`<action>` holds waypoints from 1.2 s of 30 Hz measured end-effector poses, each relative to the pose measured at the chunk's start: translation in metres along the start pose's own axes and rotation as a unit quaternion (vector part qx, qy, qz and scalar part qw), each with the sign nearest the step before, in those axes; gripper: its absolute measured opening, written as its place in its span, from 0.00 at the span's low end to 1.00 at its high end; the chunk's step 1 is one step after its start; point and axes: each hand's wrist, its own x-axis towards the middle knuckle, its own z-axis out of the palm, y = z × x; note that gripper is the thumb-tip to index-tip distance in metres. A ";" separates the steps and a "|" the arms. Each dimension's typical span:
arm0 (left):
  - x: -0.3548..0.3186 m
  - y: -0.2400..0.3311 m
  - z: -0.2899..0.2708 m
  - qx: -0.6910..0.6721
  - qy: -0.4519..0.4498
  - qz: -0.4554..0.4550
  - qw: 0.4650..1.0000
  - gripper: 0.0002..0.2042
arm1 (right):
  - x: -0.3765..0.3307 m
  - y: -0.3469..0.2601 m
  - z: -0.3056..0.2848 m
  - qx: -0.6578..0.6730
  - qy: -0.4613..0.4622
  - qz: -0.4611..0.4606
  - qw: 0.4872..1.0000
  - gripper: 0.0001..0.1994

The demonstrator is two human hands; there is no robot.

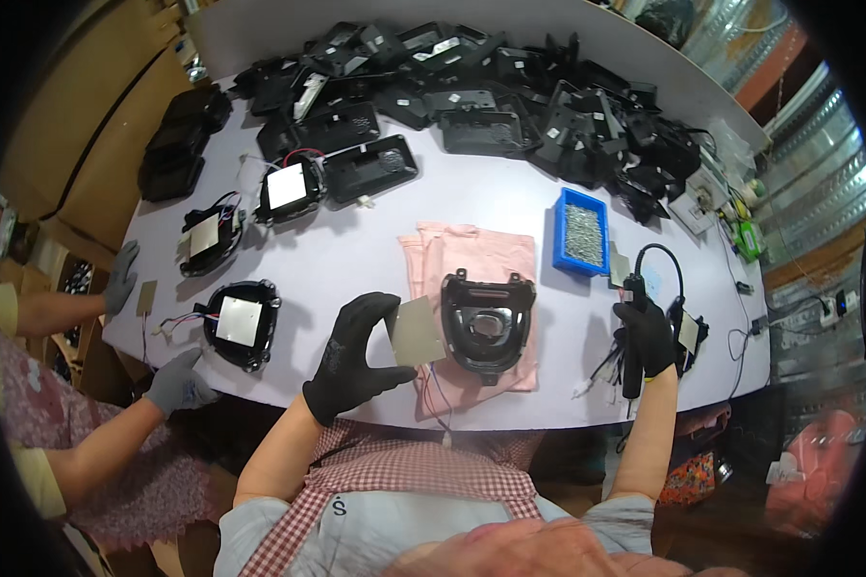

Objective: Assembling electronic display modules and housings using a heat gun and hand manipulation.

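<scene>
While our black-gloved left hand (348, 358) pinches a square grey metal plate (415, 332), our right hand (650, 337) curls round a black cylindrical driver (632, 377); a blue rectangular plastic box (579, 265) holds silvery screws (584, 233)

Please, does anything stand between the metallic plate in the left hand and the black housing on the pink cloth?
Nothing visible does. The left hand holds the metallic plate immediately left of the black housing; the pink cloth lies beneath the housing, not in between.

The left hand (348, 363) held a square plate (416, 332) left of the black housing (487, 332); the right hand (650, 338) gripped a corded tool (632, 373).
</scene>
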 end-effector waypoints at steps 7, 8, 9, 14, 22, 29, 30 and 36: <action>0.008 -0.017 -0.017 0.103 -0.005 -0.027 0.994 0.42 | 0.017 0.001 0.010 0.012 0.018 0.046 0.999 0.17; 0.006 -0.019 -0.017 0.104 -0.005 -0.026 0.994 0.42 | 0.017 0.003 0.011 0.008 0.016 0.049 0.999 0.17; 0.005 -0.021 -0.018 0.105 -0.006 -0.024 0.994 0.42 | 0.016 0.005 0.013 0.010 0.019 0.038 0.999 0.17; 0.010 -0.031 -0.016 0.148 -0.003 -0.010 0.989 0.40 | 0.017 0.003 0.006 -0.008 0.017 0.021 1.000 0.18; 0.023 -0.026 -0.017 0.224 -0.028 -0.005 0.974 0.40 | 0.004 -0.002 -0.006 0.011 -0.027 -0.013 1.000 0.17; 0.035 -0.043 -0.006 0.230 -0.062 0.003 0.971 0.49 | -0.016 -0.011 -0.014 0.043 0.002 -0.041 0.998 0.24; 0.038 -0.042 -0.008 0.217 -0.051 0.006 0.975 0.50 | -0.016 -0.009 -0.018 0.052 0.017 -0.052 0.997 0.23; 0.105 0.018 0.014 0.123 -0.023 0.089 0.988 0.36 | -0.041 -0.003 -0.028 0.150 0.047 -0.052 0.986 0.25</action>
